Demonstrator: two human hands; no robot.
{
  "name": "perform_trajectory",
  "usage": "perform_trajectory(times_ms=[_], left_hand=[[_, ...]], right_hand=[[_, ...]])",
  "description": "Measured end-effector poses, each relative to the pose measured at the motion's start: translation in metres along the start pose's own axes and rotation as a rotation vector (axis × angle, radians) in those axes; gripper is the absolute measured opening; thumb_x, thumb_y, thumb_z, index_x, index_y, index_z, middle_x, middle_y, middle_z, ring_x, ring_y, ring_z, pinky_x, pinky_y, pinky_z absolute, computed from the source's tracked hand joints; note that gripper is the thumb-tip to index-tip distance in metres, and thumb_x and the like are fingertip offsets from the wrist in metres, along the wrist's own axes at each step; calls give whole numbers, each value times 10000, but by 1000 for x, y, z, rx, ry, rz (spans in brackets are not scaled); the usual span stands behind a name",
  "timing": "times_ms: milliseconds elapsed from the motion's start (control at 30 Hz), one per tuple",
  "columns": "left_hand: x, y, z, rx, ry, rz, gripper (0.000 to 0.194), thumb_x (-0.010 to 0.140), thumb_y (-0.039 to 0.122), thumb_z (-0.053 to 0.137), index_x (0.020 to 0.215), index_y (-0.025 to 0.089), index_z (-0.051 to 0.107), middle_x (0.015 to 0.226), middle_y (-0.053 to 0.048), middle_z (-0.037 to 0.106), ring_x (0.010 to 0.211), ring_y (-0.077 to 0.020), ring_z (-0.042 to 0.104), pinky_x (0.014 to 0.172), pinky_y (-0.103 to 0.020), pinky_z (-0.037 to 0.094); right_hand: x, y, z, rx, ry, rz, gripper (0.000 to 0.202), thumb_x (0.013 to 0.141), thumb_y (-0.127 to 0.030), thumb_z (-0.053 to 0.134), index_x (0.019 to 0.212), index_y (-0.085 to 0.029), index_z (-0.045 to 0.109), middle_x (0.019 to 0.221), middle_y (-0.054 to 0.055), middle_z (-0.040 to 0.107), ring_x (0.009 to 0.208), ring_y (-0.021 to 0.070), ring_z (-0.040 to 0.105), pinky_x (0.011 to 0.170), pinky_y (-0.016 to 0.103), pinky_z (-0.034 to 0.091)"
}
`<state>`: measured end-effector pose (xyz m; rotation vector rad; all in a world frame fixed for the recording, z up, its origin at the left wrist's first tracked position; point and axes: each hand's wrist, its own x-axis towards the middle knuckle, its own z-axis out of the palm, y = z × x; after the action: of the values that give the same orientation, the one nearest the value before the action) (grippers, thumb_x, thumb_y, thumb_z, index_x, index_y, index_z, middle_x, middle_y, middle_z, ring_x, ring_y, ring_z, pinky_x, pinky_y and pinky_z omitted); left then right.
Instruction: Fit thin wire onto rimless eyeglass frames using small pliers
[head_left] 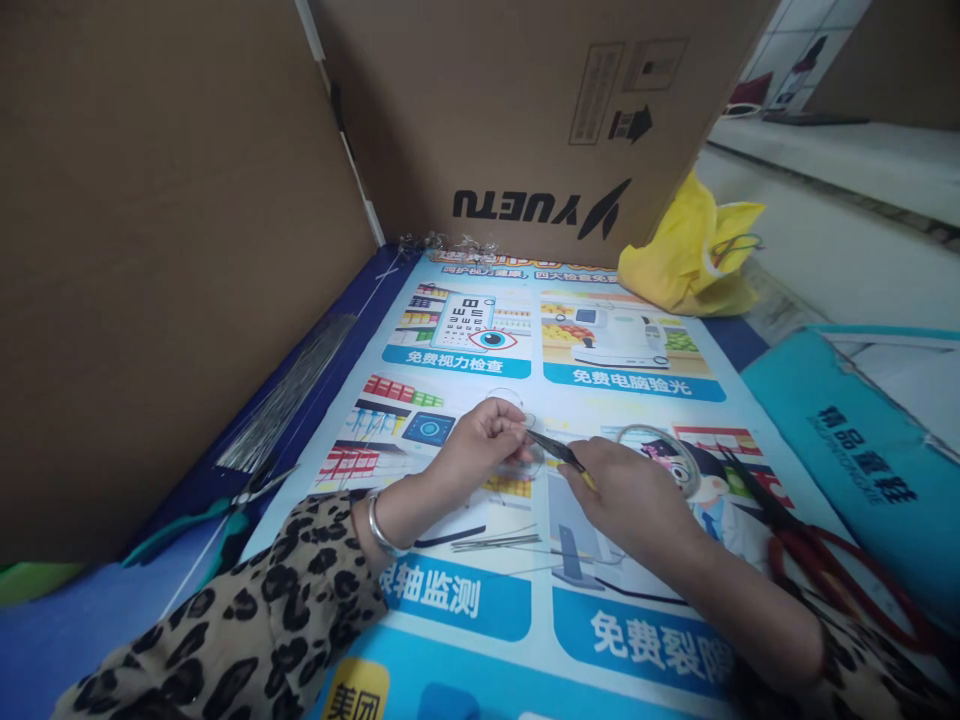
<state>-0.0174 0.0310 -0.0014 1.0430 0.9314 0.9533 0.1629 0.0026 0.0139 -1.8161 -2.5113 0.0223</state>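
Observation:
My left hand (480, 440) has its fingers pinched together on a thin wire (504, 392), which curves in loops around the fingertips. My right hand (637, 490) grips long-nosed pliers (556, 449) with dark jaws and a bit of yellow on the handle. The jaw tips meet the wire at my left fingertips; whether they are closed on it is too small to tell. Below the hands, several short straight wires (495, 542) lie on the printed poster (480, 625). Close to my right hand, a ring-shaped coil (694, 468) lies partly hidden.
Red-handled scissors (821, 560) lie at the right, beside a teal shoebox (847, 440). Left are a bundle of straight wires (289, 390) and a teal-handled cutting tool (232, 510). Cardboard (525, 110) walls the back and left. Twisted wire pieces (450, 243) and a yellow bag (686, 260) sit at the back.

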Motion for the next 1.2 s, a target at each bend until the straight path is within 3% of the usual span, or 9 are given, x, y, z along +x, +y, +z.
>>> perform_trajectory(times_ms=[233,400,633,967,1200], left_hand=[[0,-2,0,21,1,9,177,758,241,608,868,175,486,628,22,597,572,-88,570,605,-236,467],[0,-2,0,16,5,10,220,744,281,631,864,175,481,600,28,584,550,-93,563,599,-250,477],[0,-1,1,26,18,9,185,738,218,611,863,168,483,587,43,562,539,-84,538,590,-238,467],[1,-2,-3,2,-43,65,174,764,227,598,894,172,497,706,3,614,610,-89,567,639,-235,441],[0,1,-2,34,-31,70,161,780,239,585,895,176,491,673,14,595,632,-91,566,664,-241,447]], right_hand=[[-1,-1,0,-92,55,-28,177,871,-269,414,867,-186,571,811,45,632,741,184,584,564,276,285],[-1,-2,0,-90,47,-31,165,867,-255,418,863,-186,568,807,43,632,729,179,587,551,276,271],[-1,-3,0,-71,23,-35,176,876,-242,399,833,-181,558,792,44,638,701,178,591,542,274,265],[2,3,-3,281,-92,38,255,886,-346,367,787,-191,543,778,29,634,665,133,567,560,233,301],[0,5,-6,81,-21,28,212,875,-326,383,832,-191,540,836,44,616,766,184,573,595,266,313]])
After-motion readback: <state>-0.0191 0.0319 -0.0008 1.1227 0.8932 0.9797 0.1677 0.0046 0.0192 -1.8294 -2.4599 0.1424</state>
